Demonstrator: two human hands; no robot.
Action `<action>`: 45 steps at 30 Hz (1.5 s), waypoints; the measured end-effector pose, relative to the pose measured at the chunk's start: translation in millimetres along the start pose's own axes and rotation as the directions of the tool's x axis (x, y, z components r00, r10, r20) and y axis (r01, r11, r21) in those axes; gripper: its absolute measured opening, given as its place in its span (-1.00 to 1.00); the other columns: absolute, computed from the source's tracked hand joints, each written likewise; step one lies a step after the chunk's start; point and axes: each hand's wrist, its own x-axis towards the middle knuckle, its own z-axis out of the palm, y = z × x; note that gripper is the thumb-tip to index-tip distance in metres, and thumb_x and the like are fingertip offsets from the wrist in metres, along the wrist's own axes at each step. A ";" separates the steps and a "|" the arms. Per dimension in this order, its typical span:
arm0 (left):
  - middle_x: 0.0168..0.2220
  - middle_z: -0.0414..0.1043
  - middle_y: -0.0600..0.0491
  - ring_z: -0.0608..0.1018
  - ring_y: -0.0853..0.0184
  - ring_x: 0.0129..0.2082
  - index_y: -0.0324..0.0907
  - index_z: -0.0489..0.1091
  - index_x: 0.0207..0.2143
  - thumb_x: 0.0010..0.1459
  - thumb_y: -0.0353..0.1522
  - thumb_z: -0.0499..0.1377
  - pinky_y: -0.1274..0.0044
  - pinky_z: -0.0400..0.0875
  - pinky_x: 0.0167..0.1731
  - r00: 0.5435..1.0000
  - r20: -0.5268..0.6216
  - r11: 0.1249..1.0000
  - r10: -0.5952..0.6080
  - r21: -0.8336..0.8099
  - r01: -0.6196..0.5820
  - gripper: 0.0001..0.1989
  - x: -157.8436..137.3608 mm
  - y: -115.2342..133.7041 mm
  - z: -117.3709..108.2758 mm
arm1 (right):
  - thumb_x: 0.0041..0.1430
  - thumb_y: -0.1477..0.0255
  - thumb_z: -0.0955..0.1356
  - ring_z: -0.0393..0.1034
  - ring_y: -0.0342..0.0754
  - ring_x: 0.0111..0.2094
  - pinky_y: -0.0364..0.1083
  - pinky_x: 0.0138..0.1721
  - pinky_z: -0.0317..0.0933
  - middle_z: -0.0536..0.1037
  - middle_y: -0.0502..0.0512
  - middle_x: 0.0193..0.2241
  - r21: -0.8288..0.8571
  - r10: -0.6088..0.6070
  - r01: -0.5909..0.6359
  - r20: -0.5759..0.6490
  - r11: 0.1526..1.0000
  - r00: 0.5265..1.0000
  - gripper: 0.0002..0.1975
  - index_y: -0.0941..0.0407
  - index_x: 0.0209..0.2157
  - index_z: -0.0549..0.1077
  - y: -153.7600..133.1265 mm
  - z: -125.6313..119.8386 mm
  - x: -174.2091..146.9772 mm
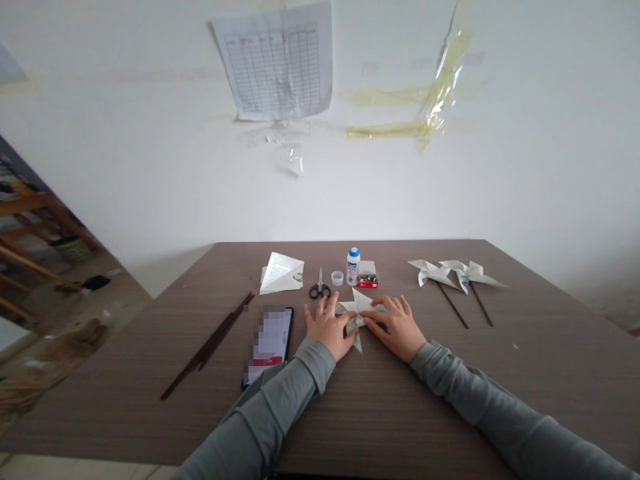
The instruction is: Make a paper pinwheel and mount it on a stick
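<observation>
A partly folded paper pinwheel (358, 307) lies on the brown wood-grain tabletop (380, 413), between the person's two hands and touched by both. The left hand (330, 328) has its fingers spread, palm down, over the left side of the paper, its thumb reaching toward the middle. The right hand (396, 327) comes in from the other side, thumb and forefinger extended to the centre, the other fingers loosely curved; whether either hand actually pinches the folds, I cannot tell. Just beyond the paper, from left to right, are black-handled scissors (320, 288) pointing toward the wall, a small translucent plastic cup (337, 279), an upright white glue bottle (353, 268) with a blue cap, and an open red box (369, 283) holding small metallic pieces. Printed paper sheets (281, 273) lie overlapped left of the scissors. Nearer the left forearm rests a smartphone (270, 343), its screen partly pixelated, with a bundle of thin dark sticks (206, 347) slanting beside it. Well to the right, two mounted pinwheels (472, 272) lie with blades touching or overlapping, each on a dark stick.
</observation>
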 end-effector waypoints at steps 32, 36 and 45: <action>0.85 0.37 -0.09 0.38 -0.43 0.80 0.25 0.87 0.40 0.55 -0.22 0.53 -0.56 0.13 0.75 0.999 -0.036 1.000 0.016 -0.006 -0.016 -0.56 -0.8 -10.4 8.9 | 0.77 0.25 0.48 0.56 0.42 0.53 0.79 0.65 0.34 0.77 0.18 0.41 -0.055 0.022 -0.019 0.061 0.998 0.998 -0.64 -0.40 0.32 0.89 -6.0 -4.2 4.0; 0.85 0.37 -0.10 0.39 -0.44 0.80 0.26 0.87 0.41 0.55 -0.23 0.54 -0.56 0.13 0.76 0.999 -0.039 1.000 0.018 -0.005 -0.018 -0.55 -1.2 -8.9 6.5 | 0.80 0.24 0.43 0.53 0.44 0.55 0.78 0.66 0.32 0.75 0.24 0.41 -0.032 0.002 0.000 0.065 0.999 0.998 -0.63 -0.34 0.31 0.90 -5.3 -4.6 3.6; 0.83 0.40 -0.15 0.42 -0.50 0.77 0.20 0.88 0.39 0.55 -0.28 0.54 -0.58 0.22 0.72 0.996 -0.083 0.999 0.030 -0.015 -0.032 -0.57 -0.9 -14.5 15.7 | 0.79 0.24 0.42 0.53 0.46 0.53 0.78 0.65 0.33 0.77 0.27 0.36 -0.029 -0.005 0.007 0.049 1.000 0.999 -0.61 -0.30 0.30 0.92 -1.7 -0.9 -0.1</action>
